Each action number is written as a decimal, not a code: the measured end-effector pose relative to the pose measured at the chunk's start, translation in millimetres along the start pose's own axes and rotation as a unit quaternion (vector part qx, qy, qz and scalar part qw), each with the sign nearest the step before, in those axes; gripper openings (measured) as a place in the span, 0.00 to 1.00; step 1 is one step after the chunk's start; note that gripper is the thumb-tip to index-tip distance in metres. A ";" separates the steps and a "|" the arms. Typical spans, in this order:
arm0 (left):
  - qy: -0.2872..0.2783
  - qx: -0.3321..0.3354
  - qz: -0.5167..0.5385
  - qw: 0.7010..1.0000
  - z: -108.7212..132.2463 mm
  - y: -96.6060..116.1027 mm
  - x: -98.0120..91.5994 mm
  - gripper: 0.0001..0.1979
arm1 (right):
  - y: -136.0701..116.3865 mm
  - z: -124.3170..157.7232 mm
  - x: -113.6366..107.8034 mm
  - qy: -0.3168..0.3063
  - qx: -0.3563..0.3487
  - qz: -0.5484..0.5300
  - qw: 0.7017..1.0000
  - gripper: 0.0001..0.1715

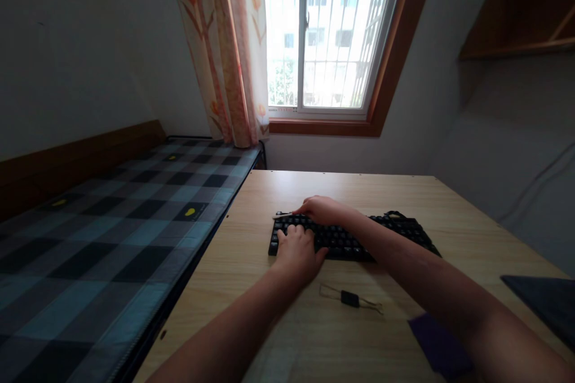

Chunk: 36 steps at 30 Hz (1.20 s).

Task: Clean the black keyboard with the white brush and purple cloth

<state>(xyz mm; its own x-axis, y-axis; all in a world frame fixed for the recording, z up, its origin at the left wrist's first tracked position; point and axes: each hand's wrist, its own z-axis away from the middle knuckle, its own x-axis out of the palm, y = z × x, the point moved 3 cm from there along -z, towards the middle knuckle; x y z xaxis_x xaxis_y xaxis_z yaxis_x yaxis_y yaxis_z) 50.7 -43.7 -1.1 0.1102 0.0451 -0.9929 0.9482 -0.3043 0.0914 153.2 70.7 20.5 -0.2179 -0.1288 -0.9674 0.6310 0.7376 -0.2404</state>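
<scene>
A black keyboard (pixel 344 245) lies on the wooden table, partly hidden by my hands and right forearm. My left hand (pixel 299 248) rests on its left part, fingers spread over the keys and thumb at the front edge. With closed fingers, my right hand (pixel 321 209) grips a slim whitish stick (pixel 282 216) that points left along the keyboard's top-left keys. Whether its tip touches a key I cannot tell. Nearer to me lies what looks like a wire keycap puller (pixel 349 298), a black middle piece with thin gold-coloured wire loops on both sides.
Under my right forearm a dark purple cloth (pixel 438 344) lies on the table (pixel 291 185). A dark flat item (pixel 543 302) is at the right edge. The keyboard's cable (pixel 395 214) bunches behind it. A bed with a checked cover (pixel 148 227) stands left; a window is ahead.
</scene>
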 end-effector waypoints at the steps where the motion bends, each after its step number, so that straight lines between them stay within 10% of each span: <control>1: -0.001 0.000 0.001 1.000 -0.1 -0.1 -0.1 0.27 | 1.2 3.4 -1.0 -0.002 0.004 0.003 1.000 0.31; 36: 0.023 0.008 -0.015 1.000 -3.3 -0.8 -3.6 0.24 | 112.1 197.7 -84.1 -0.107 0.229 0.034 0.967 0.25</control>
<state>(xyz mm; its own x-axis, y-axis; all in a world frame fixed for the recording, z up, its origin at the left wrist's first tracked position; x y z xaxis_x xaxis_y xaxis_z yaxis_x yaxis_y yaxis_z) 50.5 -40.4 2.6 0.0957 0.0990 -0.9905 0.9464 -0.3174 0.0597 389.5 33.1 59.2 -0.0360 -0.2596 -0.9651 0.9128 0.3847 -0.1375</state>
